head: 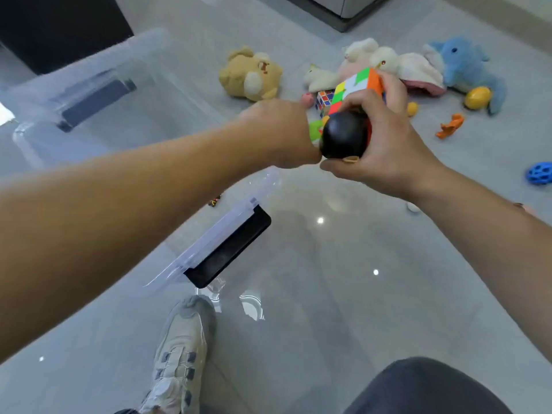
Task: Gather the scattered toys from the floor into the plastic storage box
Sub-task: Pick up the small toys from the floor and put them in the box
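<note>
My right hand (pixel 391 156) grips a black ball (pixel 343 137) and a colourful puzzle cube (pixel 358 83) together, above the floor just right of the clear plastic storage box (pixel 209 243). My left hand (pixel 277 130) is curled beside it, with a bit of a green toy (pixel 314 130) showing at its fingers. Scattered on the floor beyond are a brown teddy (pixel 251 74), a white plush (pixel 321 77), a pink and white plush (pixel 412 67), a blue dolphin (pixel 466 64) and a small puzzle cube (pixel 324 98).
More toys lie to the right: a yellow egg (pixel 477 98), a small yellow ball (pixel 412 108), an orange figure (pixel 449 125) and a blue holey ball (pixel 539 173). A dark toy (pixel 214 201) sits by the box. My shoe (pixel 182 348) stands near its black handle (pixel 230 249).
</note>
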The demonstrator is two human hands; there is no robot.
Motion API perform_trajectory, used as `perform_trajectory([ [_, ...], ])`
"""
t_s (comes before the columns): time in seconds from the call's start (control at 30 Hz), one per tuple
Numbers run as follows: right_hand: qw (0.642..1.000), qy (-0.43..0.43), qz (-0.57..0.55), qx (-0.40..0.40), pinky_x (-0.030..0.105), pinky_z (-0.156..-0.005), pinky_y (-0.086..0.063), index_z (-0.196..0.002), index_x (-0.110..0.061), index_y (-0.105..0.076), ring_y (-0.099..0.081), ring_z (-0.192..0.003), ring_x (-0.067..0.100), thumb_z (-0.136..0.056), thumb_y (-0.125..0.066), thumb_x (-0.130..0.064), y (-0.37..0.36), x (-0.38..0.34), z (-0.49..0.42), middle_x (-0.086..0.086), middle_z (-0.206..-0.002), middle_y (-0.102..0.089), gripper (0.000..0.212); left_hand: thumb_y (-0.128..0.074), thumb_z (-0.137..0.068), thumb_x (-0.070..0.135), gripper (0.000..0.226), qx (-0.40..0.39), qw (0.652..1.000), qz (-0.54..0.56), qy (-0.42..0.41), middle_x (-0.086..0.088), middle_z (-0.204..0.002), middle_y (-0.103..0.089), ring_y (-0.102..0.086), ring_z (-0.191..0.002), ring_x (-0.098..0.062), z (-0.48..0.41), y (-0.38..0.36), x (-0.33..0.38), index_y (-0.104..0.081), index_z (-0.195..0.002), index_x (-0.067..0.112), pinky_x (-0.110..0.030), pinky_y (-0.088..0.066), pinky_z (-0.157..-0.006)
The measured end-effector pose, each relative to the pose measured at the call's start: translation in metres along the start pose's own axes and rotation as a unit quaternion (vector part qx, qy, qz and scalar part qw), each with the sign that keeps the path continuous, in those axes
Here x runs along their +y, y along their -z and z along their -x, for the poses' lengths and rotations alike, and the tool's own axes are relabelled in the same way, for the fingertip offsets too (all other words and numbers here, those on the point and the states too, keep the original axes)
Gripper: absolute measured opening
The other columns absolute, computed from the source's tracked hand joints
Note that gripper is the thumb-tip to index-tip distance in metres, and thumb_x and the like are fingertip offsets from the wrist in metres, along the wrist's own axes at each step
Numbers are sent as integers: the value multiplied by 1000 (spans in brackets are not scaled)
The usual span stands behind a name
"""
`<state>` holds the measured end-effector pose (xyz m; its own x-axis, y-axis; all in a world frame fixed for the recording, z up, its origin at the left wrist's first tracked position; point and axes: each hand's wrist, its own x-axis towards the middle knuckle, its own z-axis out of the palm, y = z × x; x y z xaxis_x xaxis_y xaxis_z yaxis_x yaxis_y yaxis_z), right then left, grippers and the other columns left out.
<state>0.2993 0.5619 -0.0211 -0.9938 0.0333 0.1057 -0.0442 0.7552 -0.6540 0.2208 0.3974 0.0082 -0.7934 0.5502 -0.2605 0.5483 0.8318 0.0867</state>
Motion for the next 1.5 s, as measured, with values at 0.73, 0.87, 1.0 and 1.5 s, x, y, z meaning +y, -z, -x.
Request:
perform_trajectory([
  [0.73, 815, -34, 269, -512, 40, -101, -48, -151, -23, -30, -51, -126, 29, -67, -81, -60, -239, -115, -96, 6, -148, -37, 105, -66, -80, 63, 75, -442, 866, 102, 208, -11, -105, -65, -67, -89, -25, 46, -167, -221, -56, -126, 5, -32, -56, -67],
  [0.87, 896, -84, 131, -415, 37, -97, -49, -138, -20, -49, -56, -121, 26, -85, -66, -44, -217, -130, -90, 3, -135, -58, 60, -60, -93, 35, 52, -342, 912, 95, 204, -13, -124, -61, -69, -93, -30, 38, -140, -228, -53, -136, 6, -35, -58, -69],
  [1.0, 958, -180, -39, -222, 36, -81, -54, -99, -20, -68, -64, -90, 21, -89, -58, -28, -155, -145, -75, -2, -95, -71, 16, -58, -91, 26, 42, -198, 936, 143, 252, -18, -129, -49, -56, -109, -36, 28, -83, -217, -53, -129, 11, -37, -46, -82],
  [1.5, 900, -406, -105, -122, 26, -82, -43, -138, -30, -47, -60, -105, 23, -88, -63, -24, 69, 112, 42, 2, -129, -49, 53, -64, -89, 34, 27, -142, 967, 180, 111, -9, -114, -60, -59, -100, -27, -83, -6, 63, -63, -111, 17, -33, -45, -83],
])
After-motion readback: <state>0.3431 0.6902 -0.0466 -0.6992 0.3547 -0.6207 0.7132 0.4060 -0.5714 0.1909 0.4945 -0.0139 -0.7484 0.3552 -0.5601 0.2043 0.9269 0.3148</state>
